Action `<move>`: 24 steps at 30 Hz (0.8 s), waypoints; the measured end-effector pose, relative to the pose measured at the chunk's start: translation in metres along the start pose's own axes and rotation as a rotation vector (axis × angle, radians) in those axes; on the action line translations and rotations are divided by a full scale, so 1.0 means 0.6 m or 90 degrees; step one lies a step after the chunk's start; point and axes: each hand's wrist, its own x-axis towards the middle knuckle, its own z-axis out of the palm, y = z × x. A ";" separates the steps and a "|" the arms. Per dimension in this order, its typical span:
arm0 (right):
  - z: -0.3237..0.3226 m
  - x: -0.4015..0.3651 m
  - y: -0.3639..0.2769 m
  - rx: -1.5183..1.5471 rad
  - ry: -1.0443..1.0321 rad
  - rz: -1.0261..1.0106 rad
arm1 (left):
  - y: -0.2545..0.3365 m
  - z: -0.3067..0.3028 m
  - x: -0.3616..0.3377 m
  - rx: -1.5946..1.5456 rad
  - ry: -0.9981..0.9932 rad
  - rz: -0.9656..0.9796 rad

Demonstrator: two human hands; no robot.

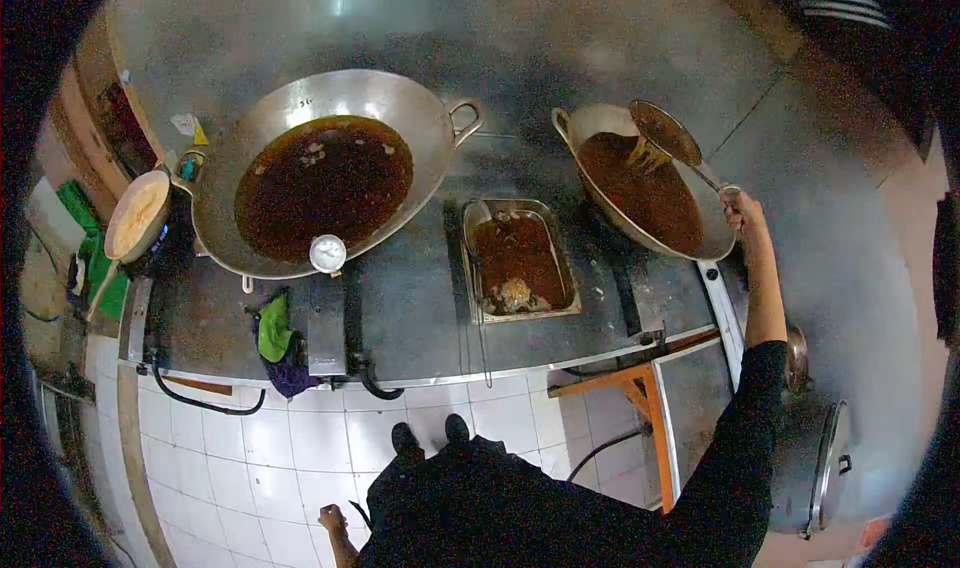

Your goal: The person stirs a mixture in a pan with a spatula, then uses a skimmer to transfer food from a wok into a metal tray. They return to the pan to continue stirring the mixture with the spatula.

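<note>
left hand [330,516] hangs low, right hand [742,211] grips ladle [665,131] at wok [598,120] rim.

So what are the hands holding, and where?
The right hand holds a ladle by the end of its long handle, over a wok. Whether the left hand holds anything cannot be told.

The ladle [665,133] is hanging tilted over the right-hand wok [690,248], its round, shallow metal bowl coated in brown sauce. Its long thin handle is running down and right to the wok's near rim. A brown clump is dropping from the bowl's lower edge. The wok, wide and steel with a loop handle on its far side, is sitting at the right end of the table, holding dark brown sauce.
</note>
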 end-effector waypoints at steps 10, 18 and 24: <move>-0.029 -0.067 -0.007 0.074 -0.085 0.050 | 0.009 -0.010 0.023 0.024 -0.042 0.007; -0.009 -0.117 0.046 0.094 -0.088 0.049 | 0.010 -0.009 0.028 0.040 -0.069 0.020; -0.031 -0.071 0.102 0.082 -0.193 0.142 | 0.021 -0.010 0.029 0.046 -0.087 0.045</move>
